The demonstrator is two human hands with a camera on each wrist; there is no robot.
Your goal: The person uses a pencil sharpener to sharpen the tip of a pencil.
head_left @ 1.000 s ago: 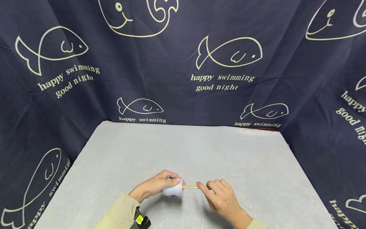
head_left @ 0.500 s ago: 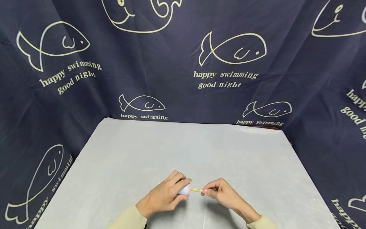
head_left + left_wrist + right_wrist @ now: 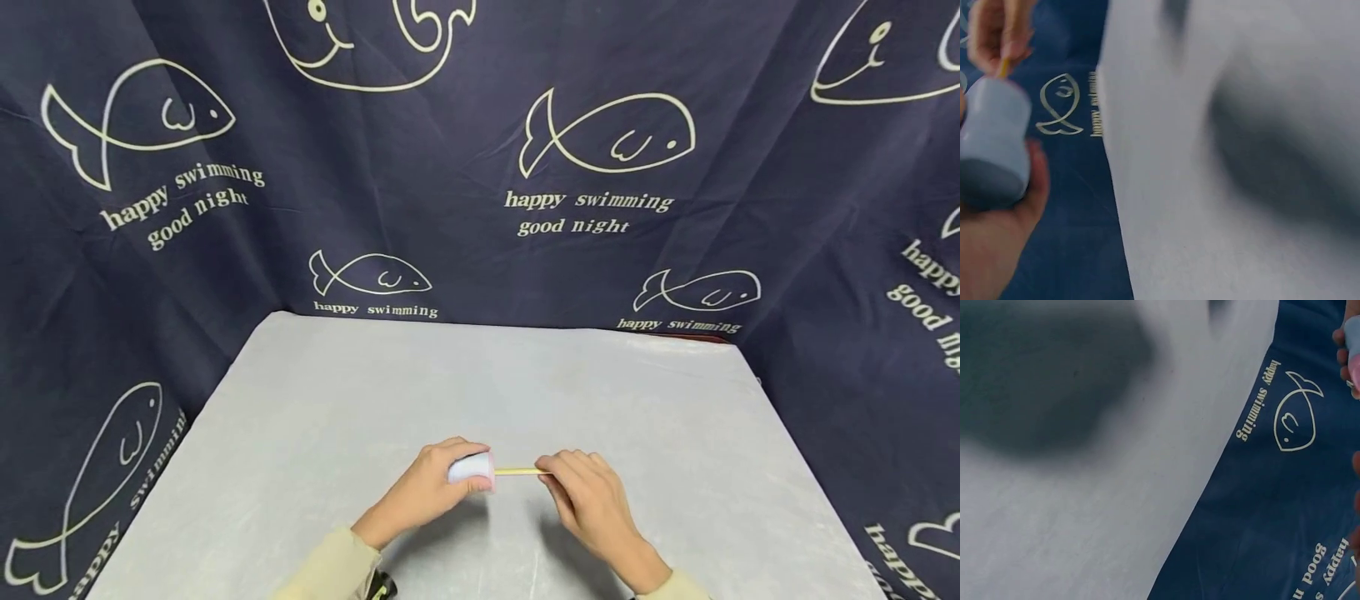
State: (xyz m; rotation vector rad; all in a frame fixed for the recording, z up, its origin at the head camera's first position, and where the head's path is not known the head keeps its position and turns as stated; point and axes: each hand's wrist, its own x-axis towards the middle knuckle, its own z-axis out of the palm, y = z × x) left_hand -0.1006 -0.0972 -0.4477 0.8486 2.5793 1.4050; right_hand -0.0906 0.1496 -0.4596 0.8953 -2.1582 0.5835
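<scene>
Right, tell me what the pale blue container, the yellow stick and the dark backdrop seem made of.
Pale blue container: probably plastic, smooth and fairly matt, judging by its even, waisted body.
Yellow stick: perhaps painted wood, going by its colour, though too thin in view to tell.
Dark backdrop: cloth, dull-finished, since it hangs in soft folds.

Dark blue cloth (image 3: 480,250) with pale fish (image 3: 611,133) and lettering (image 3: 588,202) hangs behind and beside a light-covered table (image 3: 480,383).

Head view high, facing forward-down; wrist views close (sharing pale-blue object (image 3: 999,122), curtain (image 3: 1075,181))
</scene>
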